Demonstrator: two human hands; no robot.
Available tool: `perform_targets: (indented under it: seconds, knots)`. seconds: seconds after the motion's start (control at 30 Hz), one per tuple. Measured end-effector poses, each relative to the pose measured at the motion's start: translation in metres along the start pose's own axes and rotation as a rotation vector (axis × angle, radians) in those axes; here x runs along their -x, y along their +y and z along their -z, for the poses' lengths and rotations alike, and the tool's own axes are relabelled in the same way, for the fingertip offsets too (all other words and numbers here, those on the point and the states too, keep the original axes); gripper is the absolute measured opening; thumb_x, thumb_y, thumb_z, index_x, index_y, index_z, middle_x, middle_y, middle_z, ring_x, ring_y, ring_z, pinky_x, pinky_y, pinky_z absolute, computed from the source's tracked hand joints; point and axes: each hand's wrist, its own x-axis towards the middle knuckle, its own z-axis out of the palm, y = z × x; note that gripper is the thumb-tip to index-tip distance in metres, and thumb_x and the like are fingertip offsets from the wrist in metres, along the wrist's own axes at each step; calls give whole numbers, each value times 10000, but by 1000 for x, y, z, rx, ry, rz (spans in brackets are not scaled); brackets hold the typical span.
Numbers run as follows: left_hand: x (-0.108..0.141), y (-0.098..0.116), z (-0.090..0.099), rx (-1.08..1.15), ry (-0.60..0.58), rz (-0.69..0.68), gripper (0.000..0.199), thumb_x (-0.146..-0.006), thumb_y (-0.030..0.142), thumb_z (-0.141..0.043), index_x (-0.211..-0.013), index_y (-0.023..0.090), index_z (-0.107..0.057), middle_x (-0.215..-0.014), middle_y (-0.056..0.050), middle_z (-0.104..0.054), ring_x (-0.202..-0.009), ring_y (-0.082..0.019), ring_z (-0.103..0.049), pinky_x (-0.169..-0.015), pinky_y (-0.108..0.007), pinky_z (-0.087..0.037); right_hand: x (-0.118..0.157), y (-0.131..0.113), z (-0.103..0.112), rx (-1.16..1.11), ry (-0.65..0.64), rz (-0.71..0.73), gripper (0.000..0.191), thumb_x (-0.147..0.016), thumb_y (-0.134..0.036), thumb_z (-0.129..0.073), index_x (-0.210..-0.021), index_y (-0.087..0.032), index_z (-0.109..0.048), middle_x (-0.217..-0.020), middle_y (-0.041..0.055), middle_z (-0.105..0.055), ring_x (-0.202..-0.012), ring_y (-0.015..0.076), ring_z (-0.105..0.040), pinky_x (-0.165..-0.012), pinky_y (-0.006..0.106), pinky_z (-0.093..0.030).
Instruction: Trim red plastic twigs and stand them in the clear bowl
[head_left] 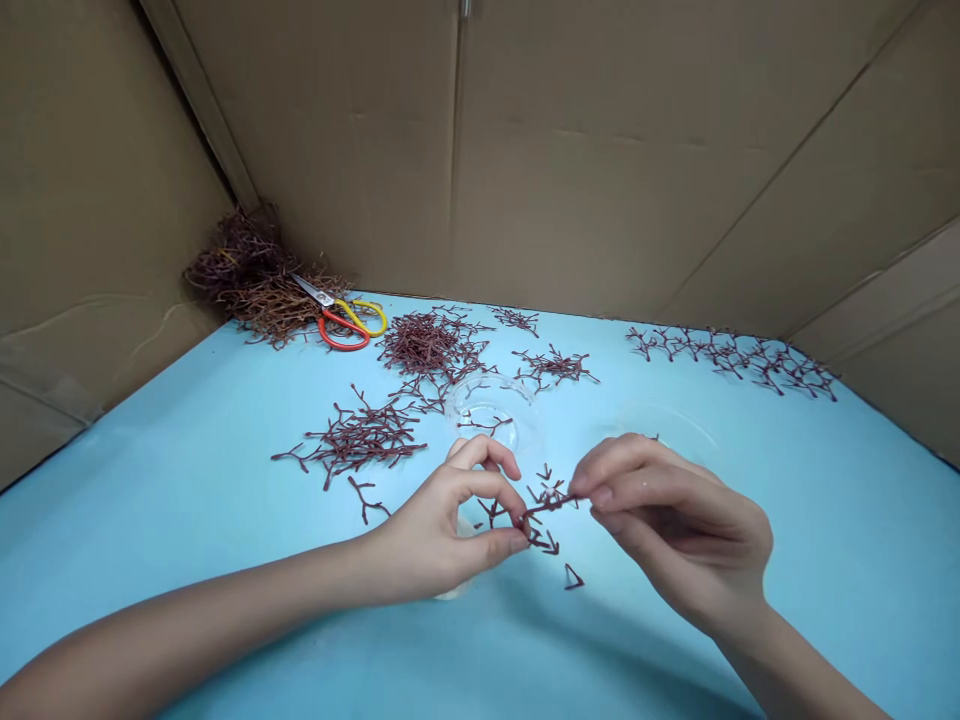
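- Head camera: my left hand [442,520] has thumb and fingertips pinched on the left end of a thin brown twig [553,504].
- My right hand [682,510]: thumb and fingers closed on the twig's right end.
- Twig held between both hands, on my side of the clear round dish [516,436], slightly right of it.
- Clear round dish on the blue tabletop [285,645], branched piece [484,424] in it.
- Short bits [552,545] near and below the held twig; bent V-shaped piece [574,578] in front of the dish, to its right.
- Loose twig pile [367,436] left of the dish; forked twig [367,500] left and nearer me.
- Dense pile [421,343] beyond the dish, to its left; small pile [559,366] beyond, to its right.
- Scissors [324,298], red and yellow handles, far left beyond the dish, on a tangled bundle [259,285].
- Row of branched twigs [739,357] far right beyond the dish, near the cardboard wall [585,180].
- Whitish thing [452,591] partly hidden by my left hand, nearer me than the dish; can't tell what.
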Motion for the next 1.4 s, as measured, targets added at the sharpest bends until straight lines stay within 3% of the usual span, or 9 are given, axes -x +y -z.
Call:
perform_targets:
  seconds: [0.1, 0.17, 0.27, 0.4, 0.7, 0.87, 1.03, 1.23, 1.4]
  knots:
    - [0, 0, 1, -84, 26, -16, 66, -715, 181, -500, -658, 157, -522, -899, -42, -401, -918, -181, -389, -878, -347, -282, 3, 4, 4, 134, 97, -92, 262, -766, -89, -478, -957, -255, -549, -974, 47, -548, -788, 136, -551, -577, 245, -481]
    - [0, 0, 2, -174, 69, -36, 90, -745, 178, -466, -667, 160, -506, -868, -40, -412, -895, -179, -386, -845, -332, -305, 10, 11, 6, 290, 97, -157, 244, -784, -123, -462, -989, -238, -529, -979, 64, -546, -753, 134, -559, -560, 244, -477]
    - [0, -2, 3, -330, 134, -59, 104, -773, 168, -431, -687, 168, -489, -863, -38, -424, -887, -179, -376, -808, -312, -320, 30, 24, 4, 518, -161, -243, 163, -768, -155, -486, -912, -187, -556, -796, 66, -594, -694, 158, -573, -572, 274, -478]
    - [-3, -5, 3, -411, 125, -50, 93, -758, 133, -435, -679, 173, -463, -890, -30, -446, -897, -172, -379, -796, -287, -319, 57, 35, -2, 609, -520, -454, 120, -730, -149, -520, -823, -170, -591, -746, 68, -613, -650, 184, -587, -556, 295, -474]
    - [-5, -5, 3, -269, 91, -8, 96, -719, 117, -429, -640, 171, -439, -739, 0, -500, -782, -135, -465, -713, -234, -346, 59, 37, 0, 606, -628, -560, 195, -748, -71, -419, -624, -177, -527, -621, 23, -544, -525, 134, -518, -494, 251, -430]
    - [-4, -2, 2, -216, 83, 83, 76, -711, 143, -427, -641, 166, -447, -689, 16, -502, -682, -109, -468, -646, -215, -348, 50, 21, 3, 403, -488, -416, 161, -717, -37, -423, -693, -187, -477, -901, 68, -513, -758, 139, -544, -645, 276, -461]
    - [-3, -2, -1, -165, 86, 131, 68, -708, 167, -426, -642, 165, -444, -635, 25, -482, -612, -98, -445, -581, -203, -340, 43, 12, -3, 143, -305, -318, 182, -702, -24, -441, -648, -198, -425, -732, 22, -520, -602, 96, -503, -496, 211, -445]
    - [-3, -3, -3, -188, 68, 120, 65, -682, 149, -431, -621, 165, -445, -627, 22, -480, -614, -101, -445, -587, -205, -338, 55, 19, -10, -49, -30, -409, 211, -749, -90, -471, -904, -223, -524, -745, 21, -523, -624, 112, -569, -500, 222, -497]
    - [-2, 0, -5, -164, 34, 149, 60, -673, 157, -427, -618, 164, -448, -636, 16, -482, -620, -105, -445, -601, -214, -343, 55, 22, -9, -46, -50, -497, 259, -772, -126, -461, -977, -242, -569, -772, 31, -560, -680, 123, -584, -532, 227, -506]
